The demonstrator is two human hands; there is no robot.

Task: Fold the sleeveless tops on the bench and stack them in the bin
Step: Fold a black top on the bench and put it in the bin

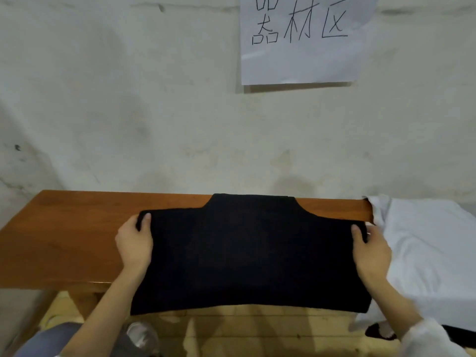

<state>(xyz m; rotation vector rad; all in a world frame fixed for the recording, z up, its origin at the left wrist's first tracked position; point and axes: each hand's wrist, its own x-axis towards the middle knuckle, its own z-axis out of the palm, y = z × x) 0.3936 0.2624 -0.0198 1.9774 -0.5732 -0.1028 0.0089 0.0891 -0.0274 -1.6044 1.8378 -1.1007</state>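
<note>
Black knit is pinched at both armhole corners. The fingers of the left hand curl round the left edge with the thumb on top. The right hand mirrors it, thumb over the cloth and the rest tucked under, so both are properly grasping the black top, not just resting on it. The top lies spread flat across the desk, collar end toward the wall, hem hanging a bit over the near edge. Just beside the right hand there's a bunched-up white garment, touching or nearly touching the black one at that corner, hard to say which. Looks like the person is lining it up for the first fold. What could go wrong, imo: since the hem is off the desk, letting go unevenly could let the knit slide down toward the floor. That right corner is also so close to the white pile that a fold could drag that cloth along or trap it inside. Knit stretches too, so pulling harder on one side would probably leave a crooked fold. No bin in view, so where the stack goes can't be told.
</note>
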